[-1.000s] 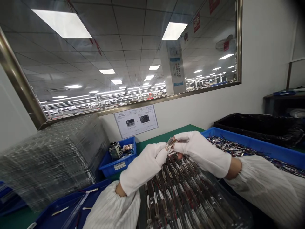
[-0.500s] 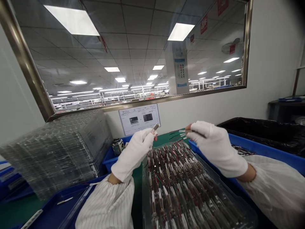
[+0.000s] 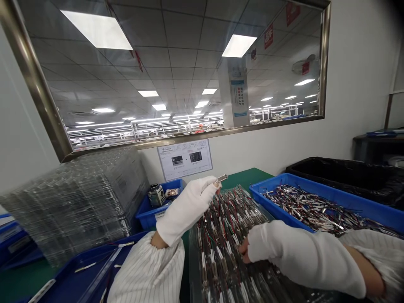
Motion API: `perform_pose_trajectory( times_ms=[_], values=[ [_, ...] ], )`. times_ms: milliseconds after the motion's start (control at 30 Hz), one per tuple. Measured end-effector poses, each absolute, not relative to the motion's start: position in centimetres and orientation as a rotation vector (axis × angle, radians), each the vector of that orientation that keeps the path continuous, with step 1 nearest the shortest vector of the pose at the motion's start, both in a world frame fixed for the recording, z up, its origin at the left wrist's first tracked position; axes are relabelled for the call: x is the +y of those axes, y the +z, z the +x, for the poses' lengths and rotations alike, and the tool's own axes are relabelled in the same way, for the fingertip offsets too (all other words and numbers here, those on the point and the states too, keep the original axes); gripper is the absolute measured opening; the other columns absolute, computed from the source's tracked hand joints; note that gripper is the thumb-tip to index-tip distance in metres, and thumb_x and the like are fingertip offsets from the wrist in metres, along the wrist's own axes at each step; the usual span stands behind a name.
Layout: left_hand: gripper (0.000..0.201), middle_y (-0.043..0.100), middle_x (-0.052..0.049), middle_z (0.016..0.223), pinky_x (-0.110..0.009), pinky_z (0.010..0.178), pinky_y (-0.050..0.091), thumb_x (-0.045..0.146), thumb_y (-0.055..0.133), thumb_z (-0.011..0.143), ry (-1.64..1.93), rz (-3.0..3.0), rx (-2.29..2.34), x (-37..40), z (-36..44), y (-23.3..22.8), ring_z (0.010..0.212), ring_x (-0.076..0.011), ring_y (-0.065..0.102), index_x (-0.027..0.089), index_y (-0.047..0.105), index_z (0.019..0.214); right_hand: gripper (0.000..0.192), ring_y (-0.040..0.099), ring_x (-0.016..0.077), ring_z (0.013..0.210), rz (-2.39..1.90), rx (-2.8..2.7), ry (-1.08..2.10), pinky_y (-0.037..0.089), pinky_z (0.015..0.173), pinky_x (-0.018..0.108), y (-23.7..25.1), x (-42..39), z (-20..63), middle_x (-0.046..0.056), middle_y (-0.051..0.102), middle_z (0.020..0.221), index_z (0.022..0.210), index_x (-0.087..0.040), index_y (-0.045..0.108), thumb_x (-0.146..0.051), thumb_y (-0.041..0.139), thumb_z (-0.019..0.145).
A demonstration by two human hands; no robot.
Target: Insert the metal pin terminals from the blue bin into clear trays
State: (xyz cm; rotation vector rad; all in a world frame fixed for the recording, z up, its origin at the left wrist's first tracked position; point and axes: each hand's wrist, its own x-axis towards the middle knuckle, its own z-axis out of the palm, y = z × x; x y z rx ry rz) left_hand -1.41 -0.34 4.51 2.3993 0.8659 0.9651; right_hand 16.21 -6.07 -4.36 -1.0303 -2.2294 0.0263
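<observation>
My left hand (image 3: 189, 206), in a white glove with bare fingertips, pinches a small silver metal tube (image 3: 222, 178) above the far part of the clear plastic tray (image 3: 195, 269). Rows of slim wired parts (image 3: 217, 256) with white sleeves and red and black leads fill that tray. Over its right middle is my right hand (image 3: 277, 244), gloved the same way. Its fingertips are closed together and point down at the rows, and whatever they hold is hidden.
To the right, a blue bin (image 3: 303, 185) contains a loose heap of wired parts; a black-lined bin (image 3: 344, 172) stands behind it. At left are stacked clear trays (image 3: 78, 202) and a dark blue tray (image 3: 75, 286). A small blue box (image 3: 148, 216) holds a jar (image 3: 155, 195).
My right hand has moved down and nearer, from above the tray's far right corner with several white-tipped leads, to the rows. My left hand has shifted right, still holding the metal tube.
</observation>
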Motion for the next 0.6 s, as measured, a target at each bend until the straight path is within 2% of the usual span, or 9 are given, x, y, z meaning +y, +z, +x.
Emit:
perform_pose_trajectory(
  times_ms=[100,200,333,400,467,600],
  values=[
    [0.024,0.046,0.004,0.060,-0.018,0.055,0.031,0.033,0.033,0.079,0.965,2.491,0.828,-0.9,-1.0,4.6,0.056,-0.0084,0.040,0.019,0.051,0.073,0.021,0.055,0.0122,0.071,-1.097,-2.166,0.146,0.044,0.067,0.023,-2.1,-7.1,17.4,-0.001,0.061,0.082,0.087,-0.024,0.059,-0.029,0.050,0.069],
    [0.026,0.052,0.002,0.069,-0.020,0.062,0.033,0.032,0.031,0.080,0.852,2.570,0.728,-1.6,-0.2,4.4,0.064,-0.0105,0.044,0.019,0.053,0.075,0.021,0.049,0.0101,0.055,-1.251,-1.855,0.424,0.041,0.049,0.021,0.3,-7.5,17.1,-0.001,0.058,0.069,0.087,-0.020,0.056,-0.028,0.046,0.071],
    [0.028,0.053,0.003,0.072,-0.020,0.064,0.033,0.029,0.029,0.081,0.732,2.663,0.596,-2.4,0.8,4.0,0.065,-0.0098,0.045,0.018,0.053,0.072,0.015,0.040,0.0066,0.048,-1.209,-1.669,0.443,0.033,0.045,0.018,1.9,-7.1,15.9,-0.005,0.047,0.053,0.071,-0.019,0.053,-0.029,0.042,0.073],
    [0.028,0.050,0.004,0.064,-0.018,0.058,0.032,0.029,0.030,0.081,0.680,2.707,0.573,-2.5,1.0,3.9,0.057,-0.0078,0.041,0.017,0.052,0.067,0.020,0.038,0.0059,0.047,-1.210,-1.668,0.400,0.031,0.045,0.018,1.8,-6.9,15.7,-0.006,0.042,0.049,0.059,-0.018,0.049,-0.026,0.039,0.075],
    [0.028,0.046,0.005,0.058,-0.018,0.054,0.031,0.029,0.033,0.080,0.617,2.728,0.561,-2.3,0.7,3.9,0.053,-0.0068,0.037,0.016,0.053,0.064,0.023,0.036,0.0059,0.047,-1.226,-1.677,0.375,0.030,0.045,0.018,1.5,-7.1,15.8,-0.006,0.040,0.049,0.056,-0.017,0.044,-0.028,0.038,0.076],
    [0.023,0.051,0.003,0.064,-0.018,0.060,0.034,0.028,0.036,0.078,0.609,2.681,0.611,-0.7,-0.7,4.3,0.060,-0.0083,0.044,0.016,0.054,0.069,0.027,0.033,0.0064,0.047,-1.292,-1.750,0.060,0.028,0.045,0.019,1.4,-8.6,16.5,-0.005,0.037,0.049,0.052,-0.017,0.039,-0.029,0.036,0.077]
  ],
)
